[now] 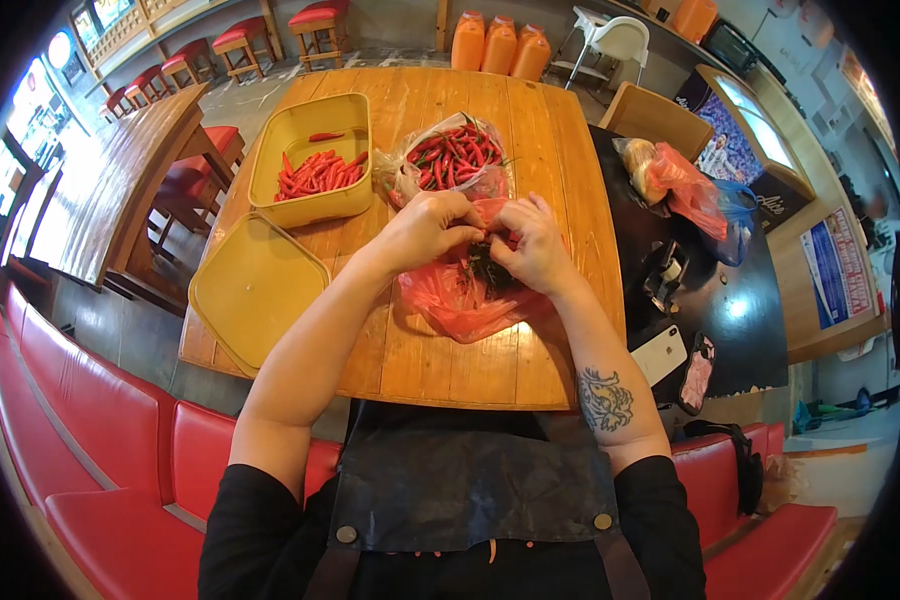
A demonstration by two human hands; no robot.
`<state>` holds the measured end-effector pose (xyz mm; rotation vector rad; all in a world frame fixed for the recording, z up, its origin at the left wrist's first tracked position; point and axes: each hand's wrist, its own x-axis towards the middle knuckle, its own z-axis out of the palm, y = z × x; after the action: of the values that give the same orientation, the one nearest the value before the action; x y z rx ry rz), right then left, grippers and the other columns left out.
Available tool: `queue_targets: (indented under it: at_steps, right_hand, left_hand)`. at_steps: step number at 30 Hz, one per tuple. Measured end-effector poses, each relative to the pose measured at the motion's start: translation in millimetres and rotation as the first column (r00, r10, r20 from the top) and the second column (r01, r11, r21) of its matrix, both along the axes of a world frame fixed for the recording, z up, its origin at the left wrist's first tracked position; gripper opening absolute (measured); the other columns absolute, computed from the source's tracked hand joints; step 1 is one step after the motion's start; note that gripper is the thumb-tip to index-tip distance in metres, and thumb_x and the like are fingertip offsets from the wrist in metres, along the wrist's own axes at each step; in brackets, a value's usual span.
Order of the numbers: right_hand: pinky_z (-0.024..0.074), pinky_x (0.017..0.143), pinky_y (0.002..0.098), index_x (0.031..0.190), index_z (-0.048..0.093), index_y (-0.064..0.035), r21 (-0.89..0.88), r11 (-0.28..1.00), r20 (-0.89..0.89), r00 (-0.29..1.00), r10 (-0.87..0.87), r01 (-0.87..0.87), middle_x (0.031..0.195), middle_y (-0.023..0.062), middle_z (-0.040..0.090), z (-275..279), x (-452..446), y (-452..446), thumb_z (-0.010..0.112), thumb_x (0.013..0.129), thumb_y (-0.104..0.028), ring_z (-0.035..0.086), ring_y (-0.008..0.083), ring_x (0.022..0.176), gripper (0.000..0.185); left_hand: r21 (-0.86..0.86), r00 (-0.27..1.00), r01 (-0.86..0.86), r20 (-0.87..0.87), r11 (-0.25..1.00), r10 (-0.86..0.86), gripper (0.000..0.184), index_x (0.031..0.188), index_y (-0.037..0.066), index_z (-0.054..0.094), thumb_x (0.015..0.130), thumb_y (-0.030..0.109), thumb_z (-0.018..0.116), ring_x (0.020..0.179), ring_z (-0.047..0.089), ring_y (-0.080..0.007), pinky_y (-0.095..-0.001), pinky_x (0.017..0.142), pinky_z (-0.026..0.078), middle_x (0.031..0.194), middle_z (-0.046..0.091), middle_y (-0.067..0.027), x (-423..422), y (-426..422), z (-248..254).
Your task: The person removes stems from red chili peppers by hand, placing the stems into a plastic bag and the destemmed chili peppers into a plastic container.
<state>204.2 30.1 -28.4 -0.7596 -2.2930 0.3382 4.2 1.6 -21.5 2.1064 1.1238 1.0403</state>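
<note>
Over a red plastic bag point(460, 308) on the wooden table, my left hand point(435, 228) and my right hand point(530, 245) nearly meet, fingertips pinched together. What they hold is too small to name. Dark green stems point(488, 270) lie in the red bag just below my fingers. Beyond my hands, a clear plastic bag point(400, 178) is open around a heap of red chillies point(455, 155). To the left stands a yellow container point(360, 203) with red chillies point(320, 175) inside. Its yellow lid point(255, 295) lies flat at the table's left edge.
At the right, a black table point(745, 345) bears a white phone point(660, 355), a pink-patterned phone case point(698, 375), a dark object point(665, 277) and plastic bags point(695, 195). Orange jugs point(500, 47) stand past the far edge. Red seats point(100, 400) line the near left.
</note>
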Motion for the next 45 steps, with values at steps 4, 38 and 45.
queue_targets:
  at_steps: [4, 38, 45]
  right_hand:
    - [0.0317, 0.098, 0.0519, 0.08, 0.058, -0.0089, -0.038, 0.999, -0.06, 0.998, -0.002, 0.0, 0.076, 0.0048, 0.058, -1.4, 0.2, 3.5, 0.065, 0.074, -0.012, 0.057, 0.0246, 0.083, 0.01]
    - [0.0442, 0.067, 0.0313, 0.077, 0.06, -0.002, -0.346, 0.927, -0.257, 0.965, 0.057, -0.147, 0.071, 0.0067, 0.058, -1.5, 2.3, 3.2, 0.065, 0.074, -0.009, 0.055, 0.019, 0.068, 0.009]
    - [0.041, 0.063, 0.0187, 0.081, 0.062, -0.0025, -0.676, 0.6, -0.529, 0.848, 0.01, -0.429, 0.076, -0.0044, 0.057, 4.4, 7.5, 2.2, 0.063, 0.081, -0.005, 0.05, 0.0034, 0.07, 0.003]
  left_hand:
    - [0.044, 0.999, -0.015, 0.051, 0.999, 0.013, 0.014, 0.087, -0.001, 0.065, 0.077, 0.006, 0.072, 0.076, 0.062, -0.0179, -0.0299, 0.069, 0.049, 0.081, 0.066, -0.0098, 0.7, 2.4, 1.6]
    - [0.188, 0.992, 0.124, -0.03, 0.974, -0.121, 0.017, 0.088, 0.002, 0.065, 0.072, 0.001, 0.071, 0.083, 0.06, -0.023, -0.0329, 0.074, 0.047, 0.083, 0.063, -0.0076, -4.5, 2.7, 7.4]
    - [-0.25, 0.91, 0.247, 0.391, 0.936, -0.136, 0.012, 0.092, 0.001, 0.067, 0.08, 0.002, 0.068, 0.087, 0.059, -0.0094, -0.0254, 0.079, 0.047, 0.089, 0.066, -0.0017, -4.5, 2.5, 4.9]
